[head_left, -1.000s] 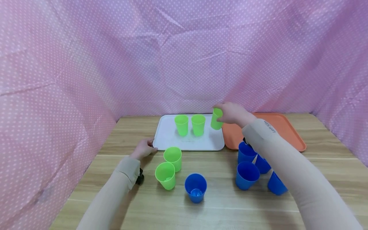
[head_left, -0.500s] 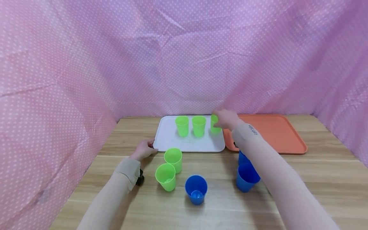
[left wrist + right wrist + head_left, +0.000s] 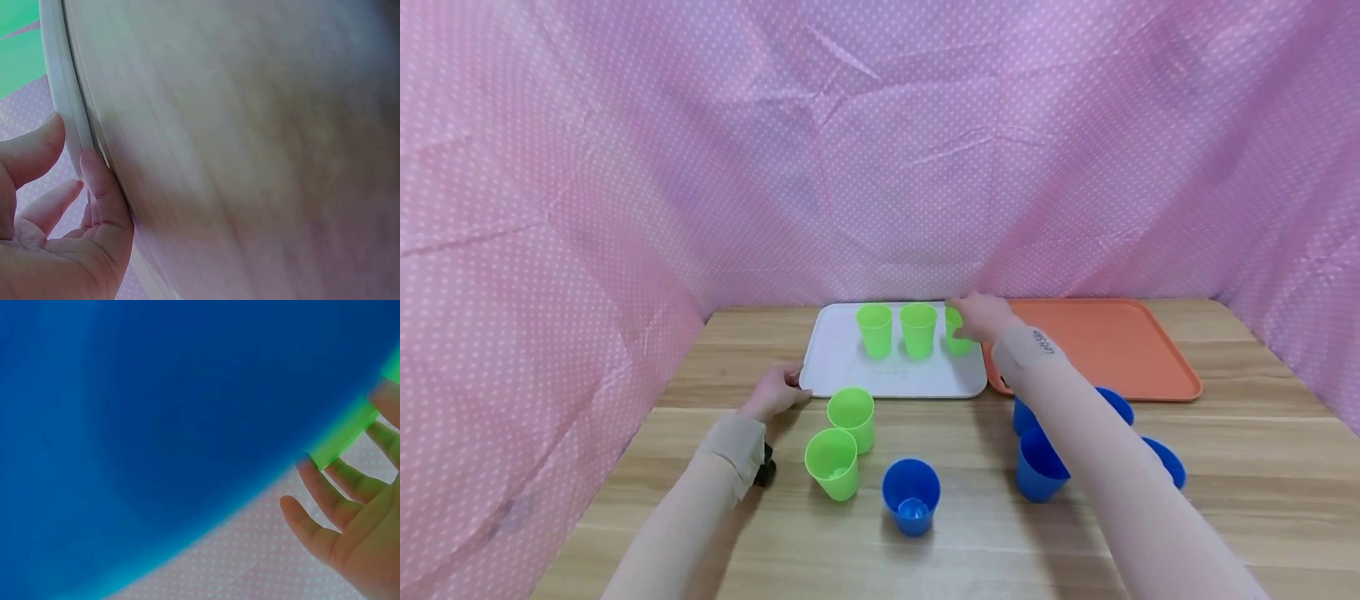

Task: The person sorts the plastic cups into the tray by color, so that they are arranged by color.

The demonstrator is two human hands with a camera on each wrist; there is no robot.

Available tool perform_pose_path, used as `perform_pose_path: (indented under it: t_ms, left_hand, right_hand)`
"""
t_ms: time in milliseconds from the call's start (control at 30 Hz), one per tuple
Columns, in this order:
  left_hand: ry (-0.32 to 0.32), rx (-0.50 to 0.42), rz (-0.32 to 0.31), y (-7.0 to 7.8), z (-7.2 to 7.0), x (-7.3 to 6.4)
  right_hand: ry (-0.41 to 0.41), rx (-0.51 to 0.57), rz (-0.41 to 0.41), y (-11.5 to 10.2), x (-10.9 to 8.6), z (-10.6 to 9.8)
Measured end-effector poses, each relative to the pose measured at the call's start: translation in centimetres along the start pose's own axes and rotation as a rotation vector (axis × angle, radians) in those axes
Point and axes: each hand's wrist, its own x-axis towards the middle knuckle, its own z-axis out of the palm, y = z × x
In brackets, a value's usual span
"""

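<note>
On the white tray (image 3: 842, 375), my right hand (image 3: 983, 318) grips a green cup (image 3: 956, 340) at the right end of a row, beside a middle green cup (image 3: 919, 332) and a left one (image 3: 876, 332). In the right wrist view the fingers and thumb lie about that green cup (image 3: 344, 437), partly hidden by a large blurred blue cup (image 3: 187, 412). My left hand (image 3: 772, 392) holds the tray's left front corner; the left wrist view has thumb and fingers on either side of its rim (image 3: 57, 69).
Two upright green cups (image 3: 851, 408) and a blue cup (image 3: 912, 492) stand on the wooden table in front of the white tray. More blue cups (image 3: 1040, 475) stand under my right forearm, partly hidden. An orange tray (image 3: 1120, 350) lies right beside the white one, before a pink dotted cloth (image 3: 880, 150).
My right hand has brought the green cup down and slightly left onto the white tray's right end, in line with the other two. The left hand stays at the tray corner.
</note>
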Motion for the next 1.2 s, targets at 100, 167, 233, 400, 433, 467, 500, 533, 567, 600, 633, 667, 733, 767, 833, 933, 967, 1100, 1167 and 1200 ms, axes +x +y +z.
perform_pose_path:
  t_ms: [100, 167, 233, 400, 433, 467, 500, 533, 567, 600, 633, 667, 733, 767, 833, 933, 967, 1100, 1167, 1200]
  left_hand:
    - [0.0, 0.004, -0.033, 0.0, 0.2, 0.0]
    - [0.005, 0.008, -0.042, 0.1, 0.3, 0.0]
    - [0.005, 0.017, -0.047, 0.3, 0.3, -0.1]
    - [0.008, 0.026, -0.04, 0.6, 0.4, -0.2]
    - [0.007, 0.029, -0.034, 0.5, 0.4, -0.1]
    - [0.009, 0.028, -0.033, 0.5, 0.4, -0.1]
    - [0.008, 0.031, -0.03, 0.4, 0.4, -0.1]
    - [0.009, 0.028, -0.03, 0.4, 0.4, 0.0]
    - [0.011, 0.027, -0.03, 0.3, 0.4, 0.0]
    - [0.01, 0.03, -0.024, 0.2, 0.4, 0.0]
    - [0.01, 0.028, -0.023, 0.2, 0.4, 0.1]
    - [0.01, 0.029, -0.018, 0.2, 0.4, 0.1]
    - [0.009, 0.027, -0.016, 0.2, 0.4, 0.0]
    - [0.01, 0.03, -0.016, 0.2, 0.4, 0.0]
    - [0.01, 0.034, -0.025, 0.4, 0.4, -0.1]
    - [0.009, 0.048, -0.039, 0.6, 0.3, -0.2]
    - [0.011, 0.051, -0.044, 0.6, 0.3, -0.2]
    - [0.011, 0.064, -0.038, 0.6, 0.3, -0.3]
    - [0.009, 0.069, -0.028, 0.6, 0.3, -0.3]
    - [0.009, 0.069, -0.026, 0.5, 0.3, -0.3]
  right_hand:
    - [-0.005, -0.007, 0.005, 0.0, 0.0, 0.2]
    - [-0.008, 0.007, 0.016, 0.0, 0.0, 0.2]
    - [-0.017, 0.017, 0.028, 0.0, 0.0, 0.2]
    - [-0.026, 0.015, 0.031, 0.1, 0.0, -0.1]
    - [-0.022, 0.016, 0.028, 0.1, 0.0, -0.3]
    - [-0.018, 0.019, 0.028, 0.1, 0.0, -0.4]
    - [-0.013, 0.022, 0.026, 0.1, -0.1, -0.6]
    - [-0.01, 0.026, 0.026, 0.0, -0.1, -0.7]
    - [-0.006, 0.025, 0.022, 0.0, -0.2, -0.9]
    - [-0.003, 0.027, 0.02, -0.1, -0.3, -1.1]
    - [-0.001, 0.03, 0.018, -0.2, -0.4, -1.4]
    - [0.004, 0.028, 0.012, -0.3, -0.5, -1.6]
    - [0.017, 0.02, -0.014, -0.5, -0.8, -2.1]
    - [0.027, 0.019, -0.028, -0.6, -0.9, -2.4]
    - [0.042, 0.015, -0.054, -0.9, -1.2, -2.9]
    - [0.062, 0.024, -0.089, -1.6, -1.9, -3.6]
    - [0.068, 0.027, -0.1, -1.8, -2.1, -3.8]
    - [0.104, 0.021, -0.156, -2.8, -2.9, -4.5]
    - [0.124, 0.013, -0.19, -3.3, -3.3, -4.7]
    - [0.132, 0.008, -0.206, -3.5, -3.5, -4.7]
